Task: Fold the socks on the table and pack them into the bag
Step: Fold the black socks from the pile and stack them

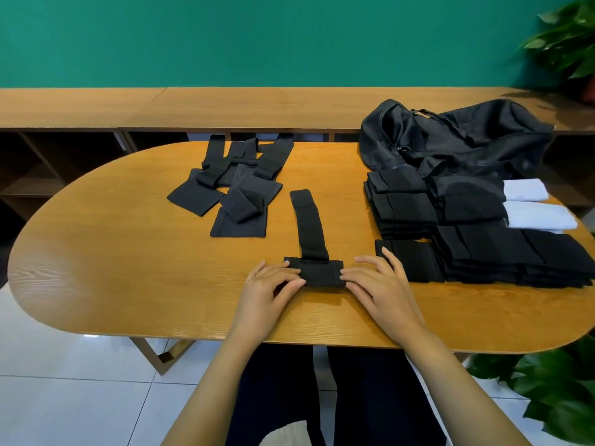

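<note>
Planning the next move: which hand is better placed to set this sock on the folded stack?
Probably the right hand: it holds the sock on the side nearest the folded stack; the left hand sits farther away.

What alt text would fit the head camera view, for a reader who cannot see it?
The left hand and right hand pinch the ends of a partly folded black sock on a wooden table. Loose black socks lie beyond to the left; folded socks are stacked at the right, near a black bag.
</note>
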